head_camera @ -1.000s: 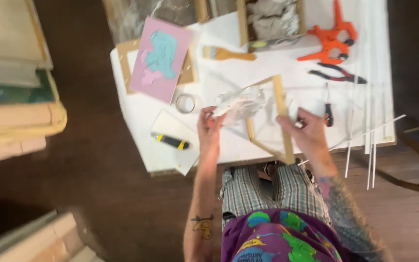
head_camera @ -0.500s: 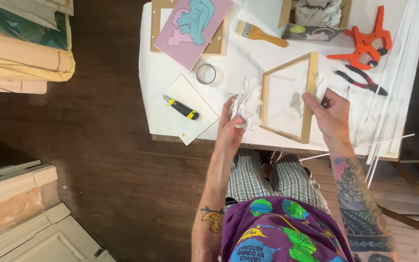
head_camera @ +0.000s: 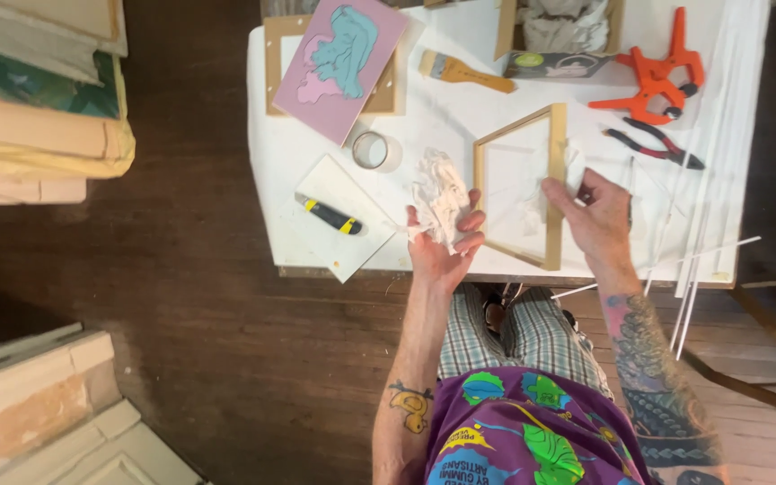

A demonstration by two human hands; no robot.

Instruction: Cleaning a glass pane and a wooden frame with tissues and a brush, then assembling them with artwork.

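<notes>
The left hand (head_camera: 442, 247) is curled shut around a crumpled wad of white paper or cloth (head_camera: 439, 196), thumb and fingers pinching its lower part so the bulk of the wad stands above the fist, over the near edge of the white-covered work table (head_camera: 298, 171). The right hand (head_camera: 596, 218) lies flat, fingers spread and open, pressing on the right rail of a small rectangular frame of pale wood (head_camera: 521, 184); the frame lies on the table just beside the wad, its near end by the table edge.

Judging from this, the work in hand is wiping or dabbing inside the frame. To do it well, the flat hand should bear down on the rail so the frame cannot slide, while the wad is held firm but loose enough to reach the corners.

Left of the wad lie a black and yellow utility knife (head_camera: 329, 216) on a white card, and a roll of clear tape (head_camera: 371, 150). Farther off are a pink board bearing a teal shape (head_camera: 341, 61), a wooden-handled flat brush (head_camera: 464, 72), an orange spring clamp (head_camera: 653, 83) and dark-handled pliers (head_camera: 653, 148). Thin white rods (head_camera: 702, 224) lie along the table's right side.
</notes>
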